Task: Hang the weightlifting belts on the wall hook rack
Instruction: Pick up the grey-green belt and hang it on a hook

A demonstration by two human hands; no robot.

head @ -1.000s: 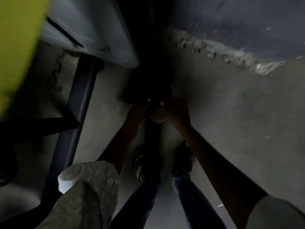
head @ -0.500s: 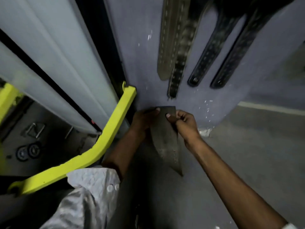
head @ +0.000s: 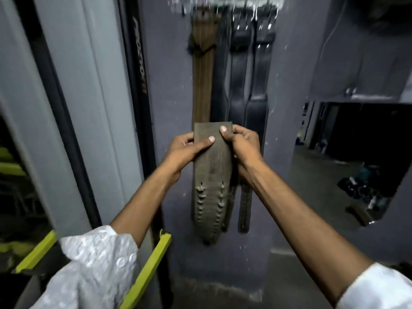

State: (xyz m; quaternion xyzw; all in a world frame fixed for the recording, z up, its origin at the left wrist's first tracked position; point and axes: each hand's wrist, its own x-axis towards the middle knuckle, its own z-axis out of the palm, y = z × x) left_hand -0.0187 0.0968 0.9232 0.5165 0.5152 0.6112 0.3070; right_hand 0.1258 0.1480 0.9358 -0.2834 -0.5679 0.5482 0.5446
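Observation:
I hold a worn grey-brown weightlifting belt [head: 211,181] folded over at chest height, its doubled end with two rows of holes hanging down. My left hand [head: 186,150] grips its upper left edge, thumb on the front. My right hand [head: 242,142] grips the upper right edge. Behind it, on the purple-grey wall, a brown belt [head: 202,70] and two black padded belts [head: 249,85] hang from the hook rack [head: 223,6] at the top of the view. The rack is blurred.
A grey and black machine frame [head: 93,97] stands close on the left, with yellow-green bars [head: 147,270] low down. On the right, an opening [head: 356,152] shows a dark room with things on its floor. The wall [head: 169,85] lies directly ahead.
The view has swung up from the floor to the wall. Both hands have lifted the belt from near the floor to chest height in front of the hanging belts.

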